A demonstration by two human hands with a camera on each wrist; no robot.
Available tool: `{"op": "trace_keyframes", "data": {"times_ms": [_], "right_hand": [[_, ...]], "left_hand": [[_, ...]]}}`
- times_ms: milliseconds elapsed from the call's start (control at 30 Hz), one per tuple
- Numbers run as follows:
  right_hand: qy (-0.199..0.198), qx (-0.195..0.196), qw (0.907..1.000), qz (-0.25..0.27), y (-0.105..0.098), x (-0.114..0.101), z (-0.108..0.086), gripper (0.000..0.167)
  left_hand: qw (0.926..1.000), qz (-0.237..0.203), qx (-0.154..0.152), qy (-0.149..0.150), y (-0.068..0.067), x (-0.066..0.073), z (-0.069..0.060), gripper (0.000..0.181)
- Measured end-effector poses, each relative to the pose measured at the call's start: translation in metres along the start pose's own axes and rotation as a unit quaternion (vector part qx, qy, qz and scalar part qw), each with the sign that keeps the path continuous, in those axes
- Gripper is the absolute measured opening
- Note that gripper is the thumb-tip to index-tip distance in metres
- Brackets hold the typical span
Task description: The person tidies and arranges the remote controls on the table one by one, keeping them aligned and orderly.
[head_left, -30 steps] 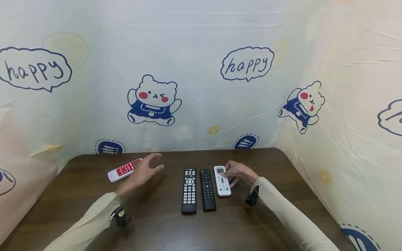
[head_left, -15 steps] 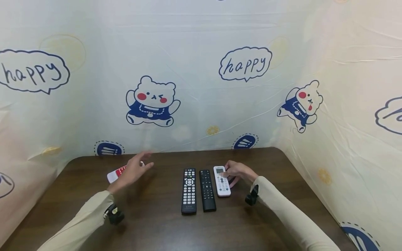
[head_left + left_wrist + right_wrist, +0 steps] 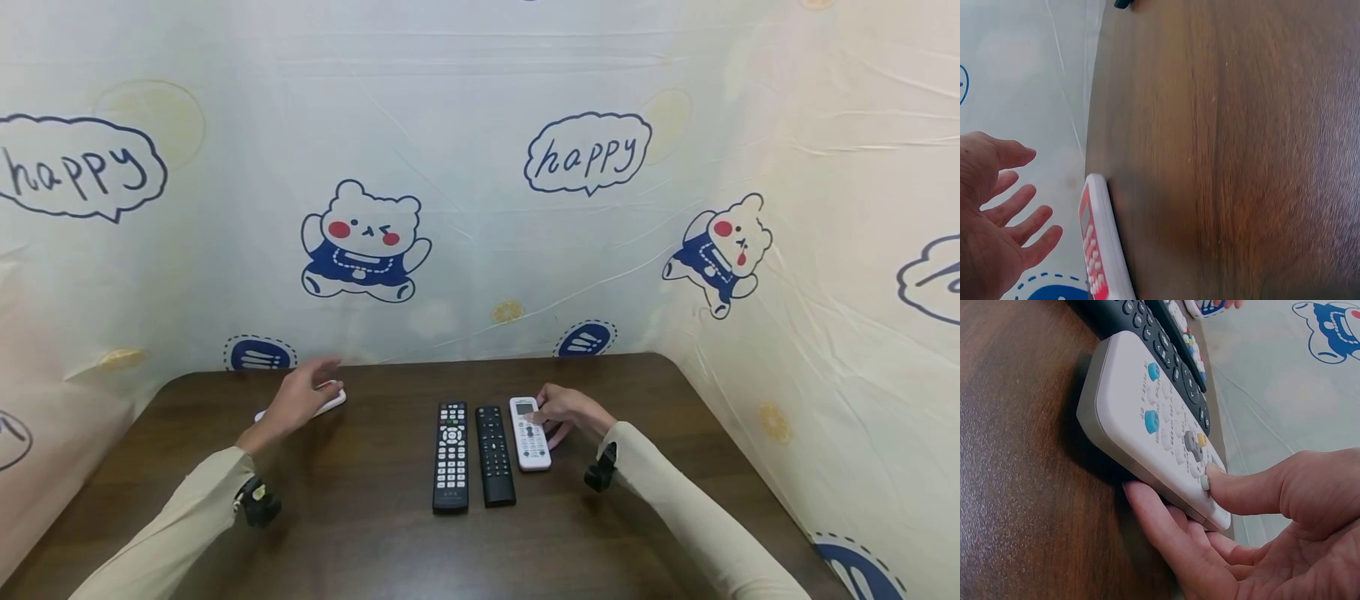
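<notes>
My left hand (image 3: 294, 398) hovers over a white remote control with a red face (image 3: 334, 401) at the table's far left, hiding most of it. In the left wrist view the fingers (image 3: 1016, 206) are spread and apart from that remote (image 3: 1110, 244). My right hand (image 3: 576, 410) holds a white remote control (image 3: 532, 452) by its right side. The right wrist view has the thumb (image 3: 1254, 487) on its button face, with the other fingers along its side and lower edge. This white remote (image 3: 1129, 394) lies face up, with blue, grey and yellow buttons.
Two black remote controls stand in a row left of the white one: a wider one (image 3: 451, 458) and a slimmer one (image 3: 495, 458). The brown wooden table (image 3: 360, 533) meets a printed curtain (image 3: 480, 208) at its back and sides.
My left hand has moved left, from beside the red-faced remote's right end to over it, covering more of it. The right hand and its white remote have stayed put.
</notes>
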State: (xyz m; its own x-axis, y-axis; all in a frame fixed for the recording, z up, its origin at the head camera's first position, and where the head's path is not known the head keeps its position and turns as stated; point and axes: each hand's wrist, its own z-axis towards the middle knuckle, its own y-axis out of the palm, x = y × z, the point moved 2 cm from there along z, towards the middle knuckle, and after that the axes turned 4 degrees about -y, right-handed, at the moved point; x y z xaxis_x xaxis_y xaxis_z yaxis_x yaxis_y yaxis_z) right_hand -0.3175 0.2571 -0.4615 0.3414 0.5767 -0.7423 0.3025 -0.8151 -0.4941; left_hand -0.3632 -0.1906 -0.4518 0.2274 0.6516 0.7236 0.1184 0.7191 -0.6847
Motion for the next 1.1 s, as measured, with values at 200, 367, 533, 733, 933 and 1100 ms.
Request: {"op": "trace_keyframes", "data": {"times_ms": [200,367,533,733,933,1100], "right_hand": [[-0.001,-0.006,1.0,0.0,-0.001,-0.001,0.0,0.035],[-0.004,-0.007,1.0,-0.002,-0.001,-0.002,0.0,0.035],[-0.006,-0.011,0.9999,-0.003,-0.002,-0.002,-0.001,0.035],[-0.005,-0.01,0.9999,-0.008,0.001,-0.003,-0.001,0.034],[-0.005,-0.011,0.9998,-0.013,0.004,-0.003,-0.003,0.034],[0.004,-0.009,0.9998,-0.018,0.001,-0.005,-0.003,0.035]], "left_hand": [[0.9996,0.026,-0.005,-0.005,-0.006,-0.009,0.002,0.056],[0.9982,0.055,-0.019,-0.017,-0.014,-0.017,0.003,0.059],[0.992,0.102,-0.041,-0.063,-0.019,-0.028,0.003,0.059],[0.9855,0.119,-0.063,-0.103,-0.022,-0.035,-0.002,0.059],[0.9809,0.126,-0.072,-0.129,-0.025,-0.038,-0.009,0.06],[0.9816,0.116,-0.071,-0.134,-0.022,-0.04,-0.011,0.057]]}}
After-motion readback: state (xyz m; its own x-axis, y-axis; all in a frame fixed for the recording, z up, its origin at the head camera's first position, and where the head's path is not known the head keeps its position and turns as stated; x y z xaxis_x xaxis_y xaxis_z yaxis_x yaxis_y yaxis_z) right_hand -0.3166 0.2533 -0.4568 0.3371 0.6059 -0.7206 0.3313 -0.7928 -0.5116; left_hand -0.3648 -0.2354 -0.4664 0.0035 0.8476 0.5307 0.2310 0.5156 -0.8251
